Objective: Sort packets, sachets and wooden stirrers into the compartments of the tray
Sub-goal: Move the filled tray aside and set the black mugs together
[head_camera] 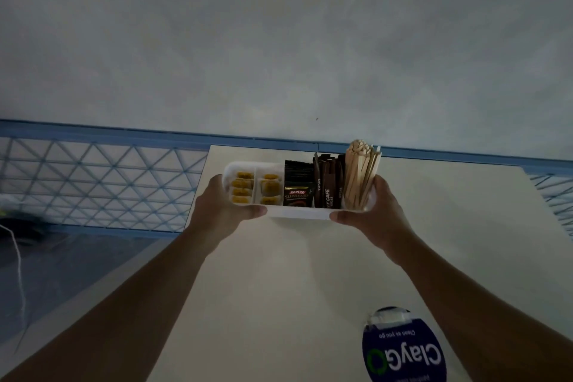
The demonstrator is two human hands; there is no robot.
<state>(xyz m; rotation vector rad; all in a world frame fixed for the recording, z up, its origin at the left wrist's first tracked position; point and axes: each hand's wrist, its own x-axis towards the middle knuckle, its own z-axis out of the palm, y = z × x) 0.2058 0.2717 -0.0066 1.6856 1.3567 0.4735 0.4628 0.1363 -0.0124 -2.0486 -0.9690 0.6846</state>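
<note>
— What sits closest on the desk (279, 273)?

— A round blue sticker (403, 347) at the near edge, right of centre, between the two forearms.

— And the hands?

— Left hand (220, 211) grips the left end of the white tray (297, 212), thumb closed over the near rim. Right hand (372, 211) clasps the right end the same way.

— Where is the tray?

— Near the desk's far edge; whether it rests there or is lifted, I cannot tell.

— Its contents?

— Yellow packets (243, 191) fill the two left compartments, then a black coffee sachet (297, 184), brown sugar sachets (328, 183), and wooden stirrers (361, 174) standing upright at the right end.
</note>
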